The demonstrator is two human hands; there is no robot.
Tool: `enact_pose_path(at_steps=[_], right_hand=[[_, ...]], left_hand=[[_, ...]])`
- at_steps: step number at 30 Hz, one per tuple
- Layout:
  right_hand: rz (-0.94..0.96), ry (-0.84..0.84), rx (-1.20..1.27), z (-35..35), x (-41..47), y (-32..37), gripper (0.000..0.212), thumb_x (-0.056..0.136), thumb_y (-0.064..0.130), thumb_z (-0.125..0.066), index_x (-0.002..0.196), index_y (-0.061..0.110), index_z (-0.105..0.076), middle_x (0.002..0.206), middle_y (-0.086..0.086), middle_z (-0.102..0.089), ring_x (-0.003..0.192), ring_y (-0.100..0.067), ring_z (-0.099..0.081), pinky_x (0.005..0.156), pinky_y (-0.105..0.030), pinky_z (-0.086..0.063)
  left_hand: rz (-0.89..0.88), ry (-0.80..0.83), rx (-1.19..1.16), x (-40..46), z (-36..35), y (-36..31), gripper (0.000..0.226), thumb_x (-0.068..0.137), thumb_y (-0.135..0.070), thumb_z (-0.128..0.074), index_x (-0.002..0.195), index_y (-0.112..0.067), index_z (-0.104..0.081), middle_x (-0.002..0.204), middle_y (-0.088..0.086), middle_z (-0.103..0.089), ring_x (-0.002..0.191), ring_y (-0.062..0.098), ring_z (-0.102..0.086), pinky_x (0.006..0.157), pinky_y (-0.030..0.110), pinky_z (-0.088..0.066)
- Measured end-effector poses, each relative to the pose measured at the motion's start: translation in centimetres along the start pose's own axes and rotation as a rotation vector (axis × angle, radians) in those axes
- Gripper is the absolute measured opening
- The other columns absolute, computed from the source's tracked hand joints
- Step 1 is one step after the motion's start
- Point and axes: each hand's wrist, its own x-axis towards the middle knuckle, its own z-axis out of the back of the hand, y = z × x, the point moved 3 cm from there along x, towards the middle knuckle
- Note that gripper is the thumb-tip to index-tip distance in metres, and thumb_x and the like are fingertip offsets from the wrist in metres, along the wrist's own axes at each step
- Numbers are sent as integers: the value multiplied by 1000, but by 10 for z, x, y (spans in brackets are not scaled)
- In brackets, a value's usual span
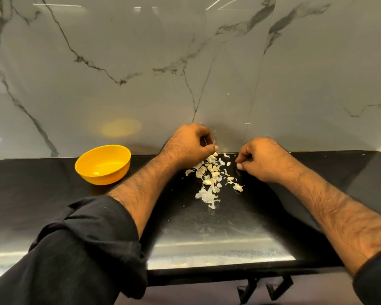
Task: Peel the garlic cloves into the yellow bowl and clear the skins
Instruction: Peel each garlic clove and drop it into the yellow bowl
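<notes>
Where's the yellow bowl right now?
Head view: the bowl sits on the black counter against the marble wall, left of the left hand and the skins.

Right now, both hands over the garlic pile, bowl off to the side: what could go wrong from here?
1. The yellow bowl sits to the left of the pile of cloves and skins, with the left forearm between them, so a peeled clove may get dropped in transit.
2. Cloves and loose skins lie mixed together; clearing the skins could sweep cloves away too.
3. The left hand pinches only a thin skin strip, a grip that may slip or tear it.
</notes>
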Motion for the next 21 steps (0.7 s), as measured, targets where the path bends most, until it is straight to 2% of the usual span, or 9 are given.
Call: enact_pose_path(at_steps=[3,6,10,11,15,16,18,19,21], right_hand=[[7,33,32,1,1,-5,4,94,28,-79,96,30,-77,98,12,-71,98,-10,-66,87,-32,-57],[9,74,173,2,3,-4,8,91,22,-81,88,27,-76,93,12,-74,92,-7,-68,75,-24,-53],[7,113,215,5,6,0,8,89,23,-84,86,24,-76,92,9,-76,92,-8,-70,81,-30,-55],[3,57,264,12,6,2,9,88,22,-84,85,22,-76,92,8,-76,91,-8,-69,81,-31,-55],[71,-374,395,32,1,6,17,86,13,-83,76,20,-72,85,4,-73,84,-12,-68,74,-30,-54],[101,-361,351,25,0,9,18,86,9,-81,74,20,-72,83,2,-72,82,-15,-68,71,-30,-54],[73,-123,177,1,-2,17,18,86,6,-77,73,19,-72,81,1,-71,85,-19,-69,67,-29,-52],[33,-4,88,-5,-1,17,18,87,8,-77,74,20,-73,82,3,-72,86,-17,-68,66,-29,-51],[11,88,16,0,5,16,15,88,14,-80,78,23,-75,85,7,-73,88,-11,-68,72,-30,-53]], left_hand=[[-3,24,31,0,-1,7,20,97,-42,-75,105,-24,-73,91,-11,-70,88,7,-68,85,41,-64],[-22,1,21,1,2,8,22,96,-43,-75,106,-23,-73,91,-10,-70,87,8,-69,85,42,-65],[-41,-27,-32,-1,6,6,18,97,-42,-75,101,-25,-73,89,-10,-70,85,8,-70,83,41,-65],[-42,-30,-45,-2,7,6,18,96,-42,-76,100,-25,-73,89,-9,-71,84,9,-70,83,41,-65],[-41,-38,-72,-2,7,9,17,96,-41,-77,98,-24,-73,88,-8,-72,84,9,-71,83,41,-66],[-43,-44,-77,-2,7,9,17,95,-41,-77,98,-25,-73,88,-9,-72,83,8,-72,82,41,-66],[-43,-54,-82,-3,8,9,16,95,-41,-78,96,-26,-72,87,-10,-72,82,7,-72,81,39,-66],[-45,-53,-81,-3,8,9,16,94,-41,-78,96,-26,-72,87,-10,-72,81,7,-72,80,38,-66],[-39,-53,-93,-4,8,9,15,94,-39,-79,96,-25,-73,87,-9,-73,81,7,-72,79,36,-66]])
